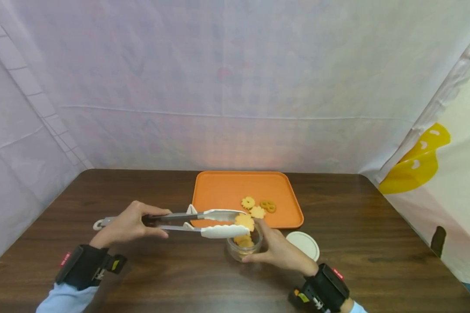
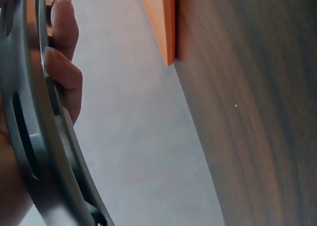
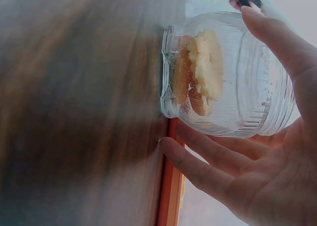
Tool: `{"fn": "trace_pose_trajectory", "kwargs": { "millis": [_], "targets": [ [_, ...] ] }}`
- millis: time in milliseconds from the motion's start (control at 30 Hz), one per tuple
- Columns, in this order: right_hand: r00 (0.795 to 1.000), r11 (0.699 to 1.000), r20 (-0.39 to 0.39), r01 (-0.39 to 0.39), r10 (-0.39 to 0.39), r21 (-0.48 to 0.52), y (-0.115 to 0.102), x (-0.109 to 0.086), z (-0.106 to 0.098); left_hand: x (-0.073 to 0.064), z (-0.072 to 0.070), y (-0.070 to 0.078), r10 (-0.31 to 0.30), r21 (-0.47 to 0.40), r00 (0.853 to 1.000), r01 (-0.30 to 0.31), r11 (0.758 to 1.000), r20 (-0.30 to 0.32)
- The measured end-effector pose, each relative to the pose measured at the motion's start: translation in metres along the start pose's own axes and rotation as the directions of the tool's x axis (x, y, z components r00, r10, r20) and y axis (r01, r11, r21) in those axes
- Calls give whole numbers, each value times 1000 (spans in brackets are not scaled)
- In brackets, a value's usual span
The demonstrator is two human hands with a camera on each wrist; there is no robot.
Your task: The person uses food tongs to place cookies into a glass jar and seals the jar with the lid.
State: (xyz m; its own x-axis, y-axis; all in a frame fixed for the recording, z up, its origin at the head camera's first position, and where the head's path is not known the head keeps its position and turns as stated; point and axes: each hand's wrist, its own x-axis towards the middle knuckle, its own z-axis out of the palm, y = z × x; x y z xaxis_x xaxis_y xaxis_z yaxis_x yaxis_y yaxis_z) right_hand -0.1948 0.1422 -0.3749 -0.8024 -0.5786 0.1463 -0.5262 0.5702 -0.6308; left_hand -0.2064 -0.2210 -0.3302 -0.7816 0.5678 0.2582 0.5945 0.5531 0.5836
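Observation:
My left hand (image 1: 127, 224) grips a pair of metal tongs (image 1: 174, 216) with white scalloped tips. Between those tips, over the mouth of a clear glass jar (image 1: 235, 253), is a yellow flower-shaped cookie (image 1: 244, 221). Several cookies (image 3: 205, 62) lie at the bottom of the jar, which stands upright on the table. My right hand (image 1: 276, 248) holds the jar from its right side, thumb and fingers around it. In the left wrist view only the tongs' handle (image 2: 37, 112) and part of the left hand (image 2: 64, 67) show.
Behind the jar lies an orange tray (image 1: 223, 187) bearing two flower-shaped cookies (image 1: 257, 212) and a pretzel-shaped one (image 1: 268, 206). A round white lid (image 1: 303, 245) rests on the dark wooden table (image 1: 152, 278) beside the right hand. White cloth (image 1: 219, 87) hangs behind the table.

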Motion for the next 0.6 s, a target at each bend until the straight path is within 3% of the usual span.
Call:
{"fn": "trace_pose_trajectory", "kwargs": {
  "millis": [167, 600],
  "targets": [
    [1000, 1000, -8, -9, 9, -2, -2, 2, 0, 4, 1, -4, -14, -27, 999, 15, 1000, 32],
    [1000, 1000, 3, -16, 16, 5, -1, 2, 0, 4, 3, -4, -28, -16, 999, 29, 999, 36]
  ]
}}
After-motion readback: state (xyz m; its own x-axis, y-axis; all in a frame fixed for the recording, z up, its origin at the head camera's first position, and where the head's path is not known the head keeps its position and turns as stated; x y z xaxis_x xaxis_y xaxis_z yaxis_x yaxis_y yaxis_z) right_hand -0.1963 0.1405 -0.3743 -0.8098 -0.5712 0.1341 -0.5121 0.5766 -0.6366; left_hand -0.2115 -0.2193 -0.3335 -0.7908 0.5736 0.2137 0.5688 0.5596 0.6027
